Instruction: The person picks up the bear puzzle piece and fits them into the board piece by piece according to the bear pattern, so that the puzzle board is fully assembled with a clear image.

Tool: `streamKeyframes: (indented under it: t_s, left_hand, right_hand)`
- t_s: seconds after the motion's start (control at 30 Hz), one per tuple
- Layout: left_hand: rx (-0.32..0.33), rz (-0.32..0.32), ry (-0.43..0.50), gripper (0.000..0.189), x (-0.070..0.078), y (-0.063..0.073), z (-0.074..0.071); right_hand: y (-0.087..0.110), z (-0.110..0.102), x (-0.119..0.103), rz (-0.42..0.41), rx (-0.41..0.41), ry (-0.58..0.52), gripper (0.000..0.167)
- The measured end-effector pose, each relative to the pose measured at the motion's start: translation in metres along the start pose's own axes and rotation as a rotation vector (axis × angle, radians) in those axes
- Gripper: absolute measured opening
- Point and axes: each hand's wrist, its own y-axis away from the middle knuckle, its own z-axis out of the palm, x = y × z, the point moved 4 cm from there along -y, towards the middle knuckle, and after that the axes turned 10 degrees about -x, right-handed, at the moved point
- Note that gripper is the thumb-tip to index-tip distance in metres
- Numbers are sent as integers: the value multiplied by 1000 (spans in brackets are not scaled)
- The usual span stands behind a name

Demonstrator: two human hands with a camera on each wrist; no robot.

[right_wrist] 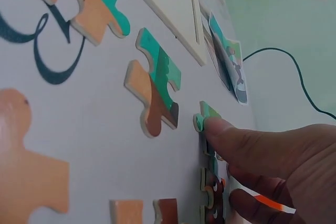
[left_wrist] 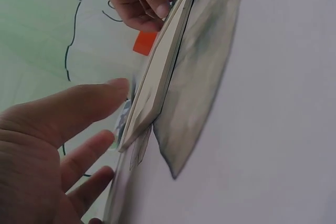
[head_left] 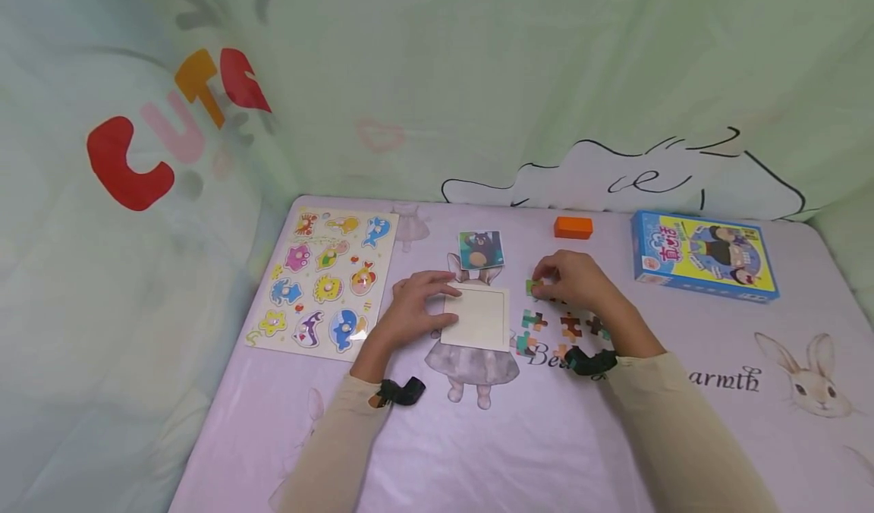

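My right hand (head_left: 576, 279) pinches a green jigsaw piece (right_wrist: 209, 109) between thumb and fingers, close over the table. Several other wooden jigsaw pieces (right_wrist: 157, 80) in teal, orange and brown lie below and beside that hand, some partly hidden by it. To their left lies a square, pale wooden puzzle tray (head_left: 476, 319) with a raised border and a bare inside. My left hand (head_left: 418, 308) is at the tray's left side, its fingers spread and fairly straight, with fingertips right at the edge in the head view; nothing is held in it.
Behind the tray lies a bear picture card (head_left: 481, 250). A peg puzzle board (head_left: 328, 285) with sea animals is at the left. An orange block (head_left: 573, 228) and a blue and yellow box (head_left: 706, 255) stand at the back right. Fabric walls (head_left: 410, 80) surround the table.
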Motion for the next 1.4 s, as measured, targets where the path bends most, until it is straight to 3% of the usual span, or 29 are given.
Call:
streamKeyframes:
  t_s: [0.53, 1.1, 1.4]
  left_hand:
    - [-9, 75, -29, 40, 2, 3, -1]
    - [-28, 65, -90, 44, -2, 0, 2]
    - [-45, 43, -127, 43, -6, 0, 5]
  right_hand:
    - [1, 0, -6, 17, 23, -13, 27]
    - [4, -1, -6, 19, 23, -25, 27]
    - [8, -2, -10, -32, 45, -44, 15]
